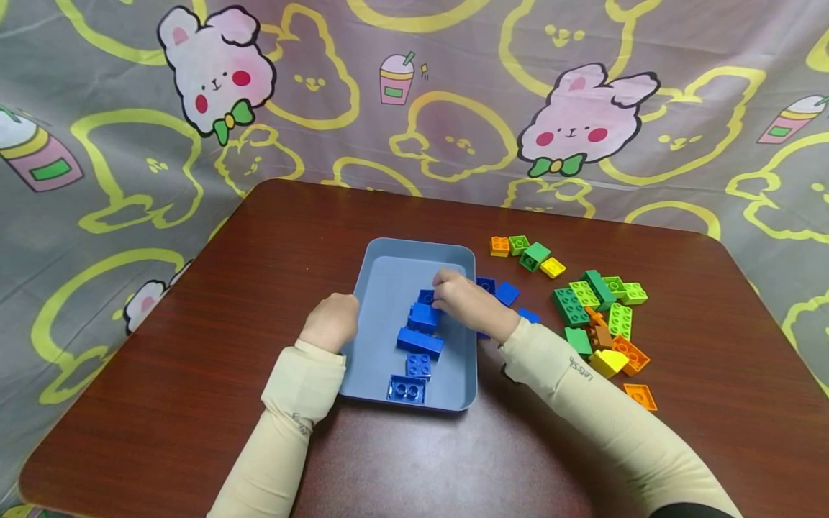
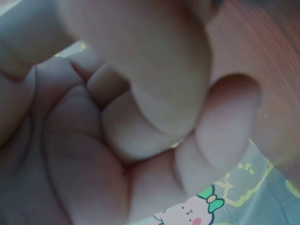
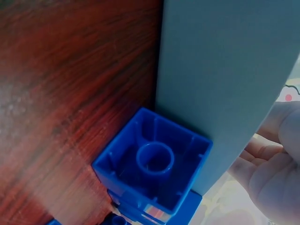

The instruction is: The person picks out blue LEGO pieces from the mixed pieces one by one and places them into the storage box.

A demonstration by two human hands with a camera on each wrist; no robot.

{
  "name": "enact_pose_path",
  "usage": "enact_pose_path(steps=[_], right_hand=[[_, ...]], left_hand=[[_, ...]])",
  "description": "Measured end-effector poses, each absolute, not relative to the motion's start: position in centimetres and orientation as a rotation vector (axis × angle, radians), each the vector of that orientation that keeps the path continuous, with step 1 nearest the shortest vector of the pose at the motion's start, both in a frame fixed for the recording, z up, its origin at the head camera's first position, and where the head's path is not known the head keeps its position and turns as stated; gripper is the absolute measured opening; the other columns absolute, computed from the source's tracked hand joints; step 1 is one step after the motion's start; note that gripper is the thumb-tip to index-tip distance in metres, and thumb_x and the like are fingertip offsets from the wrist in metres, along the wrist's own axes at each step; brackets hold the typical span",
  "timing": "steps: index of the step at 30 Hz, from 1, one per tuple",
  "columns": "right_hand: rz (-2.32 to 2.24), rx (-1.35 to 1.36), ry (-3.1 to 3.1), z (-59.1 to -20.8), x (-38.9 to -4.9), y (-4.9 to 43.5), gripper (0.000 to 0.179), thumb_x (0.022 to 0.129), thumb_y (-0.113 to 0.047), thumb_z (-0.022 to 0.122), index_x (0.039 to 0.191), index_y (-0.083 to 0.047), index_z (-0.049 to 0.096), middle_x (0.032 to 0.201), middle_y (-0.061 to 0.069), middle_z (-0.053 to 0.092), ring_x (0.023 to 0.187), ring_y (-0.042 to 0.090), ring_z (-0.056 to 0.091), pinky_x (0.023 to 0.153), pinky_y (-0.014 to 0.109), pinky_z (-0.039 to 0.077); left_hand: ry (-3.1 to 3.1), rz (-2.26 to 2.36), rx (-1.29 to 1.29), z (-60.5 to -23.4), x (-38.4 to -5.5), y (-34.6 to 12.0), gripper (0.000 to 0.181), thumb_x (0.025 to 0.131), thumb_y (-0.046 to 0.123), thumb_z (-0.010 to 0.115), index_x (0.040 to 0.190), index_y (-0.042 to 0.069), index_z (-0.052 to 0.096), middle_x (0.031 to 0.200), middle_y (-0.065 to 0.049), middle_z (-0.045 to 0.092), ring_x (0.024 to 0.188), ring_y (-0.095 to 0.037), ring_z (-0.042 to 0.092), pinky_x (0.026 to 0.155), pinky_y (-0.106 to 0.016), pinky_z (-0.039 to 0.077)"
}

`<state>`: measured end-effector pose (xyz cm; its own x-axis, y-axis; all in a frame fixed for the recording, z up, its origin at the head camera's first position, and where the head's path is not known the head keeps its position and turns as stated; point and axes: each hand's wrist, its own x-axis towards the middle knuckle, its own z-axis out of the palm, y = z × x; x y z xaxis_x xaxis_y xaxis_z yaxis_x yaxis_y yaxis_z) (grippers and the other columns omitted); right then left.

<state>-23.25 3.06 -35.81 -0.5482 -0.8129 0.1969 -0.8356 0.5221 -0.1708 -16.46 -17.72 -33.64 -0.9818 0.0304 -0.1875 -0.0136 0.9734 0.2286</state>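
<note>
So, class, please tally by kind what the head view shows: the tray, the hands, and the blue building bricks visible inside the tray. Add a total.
Blue-grey tray: 1
Left hand and right hand: 2
Blue building bricks visible inside: 5
Total: 8

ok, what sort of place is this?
Probably a makeshift tabletop workspace: brown wood-grain table, grey cartoon-print cloth hung behind, rectangular blue-grey tray with blue plastic bricks.
</note>
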Motion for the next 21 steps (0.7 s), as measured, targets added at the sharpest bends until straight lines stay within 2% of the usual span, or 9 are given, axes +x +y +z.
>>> enact_pose_path(steps=[14, 21], right_hand=[[0.412, 1.504, -2.641, -36.1, -23.2, 3.5, 0.012, 0.085, -0.002, 0.058, 0.089, 0.006, 0.067, 0.093, 0.017, 0.057, 0.082, 0.023, 0.058, 0.074, 0.029, 0.048], [0.422, 1.396, -2.645, -34.8, -23.0, 4.2, 0.012, 0.084, -0.005, 0.061, 0.090, 0.003, 0.067, 0.091, 0.013, 0.058, 0.083, 0.022, 0.054, 0.073, 0.029, 0.048]], left_hand=[[2.908, 0.342, -0.010, -33.5, -16.5, -17.6, 0.022, 0.086, -0.007, 0.042, 0.078, -0.004, 0.062, 0.061, -0.012, 0.049, 0.055, -0.020, 0.046, 0.051, -0.034, 0.043], [2.905, 0.341, -0.017, -33.5, -16.5, -17.7, 0.022, 0.086, -0.006, 0.041, 0.083, -0.005, 0.062, 0.065, -0.013, 0.052, 0.057, -0.021, 0.048, 0.053, -0.036, 0.044]])
